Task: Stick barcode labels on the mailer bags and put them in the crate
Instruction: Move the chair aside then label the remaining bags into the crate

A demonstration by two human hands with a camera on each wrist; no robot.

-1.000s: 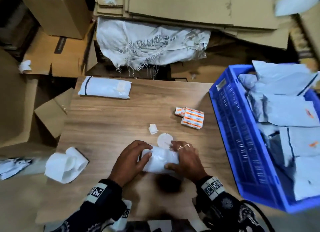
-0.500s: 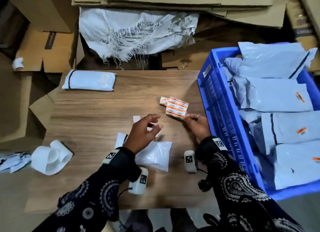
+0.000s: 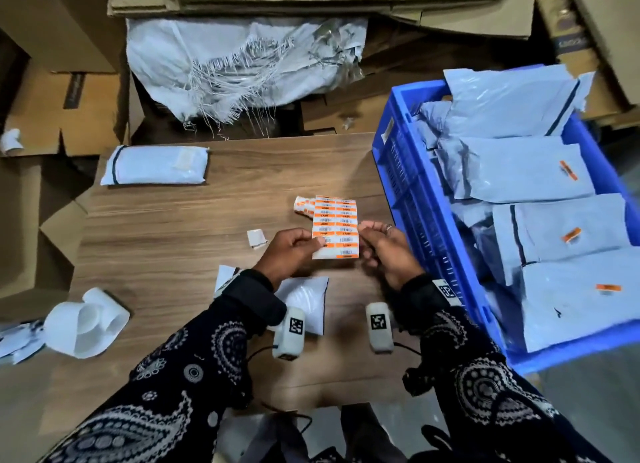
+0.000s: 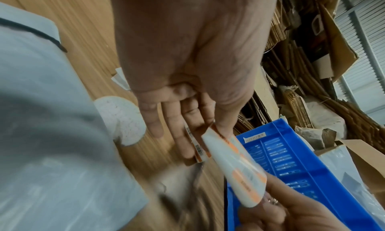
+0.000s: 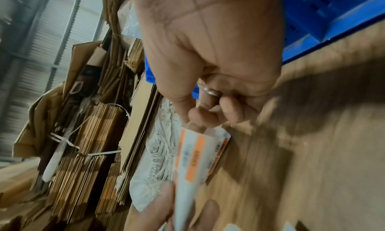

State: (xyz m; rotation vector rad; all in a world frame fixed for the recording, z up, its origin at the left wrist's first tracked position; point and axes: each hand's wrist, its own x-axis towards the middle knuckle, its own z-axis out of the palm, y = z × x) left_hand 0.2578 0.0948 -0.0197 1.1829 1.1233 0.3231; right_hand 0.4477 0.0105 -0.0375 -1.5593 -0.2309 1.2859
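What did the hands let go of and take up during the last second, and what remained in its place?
Both hands let go of the small white mailer bag, which now lies on the wooden table. The left hand and right hand lifted the orange-and-white barcode label sheet. The blue plastic crate stayed put.

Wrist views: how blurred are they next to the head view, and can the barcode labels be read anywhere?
Head view: sharp, label sheet orange bands clear, print too small to read. Left wrist view: mailer bag smeared by motion blur. Right wrist view: sheet and table streaked, heavy shadow, nothing legible.
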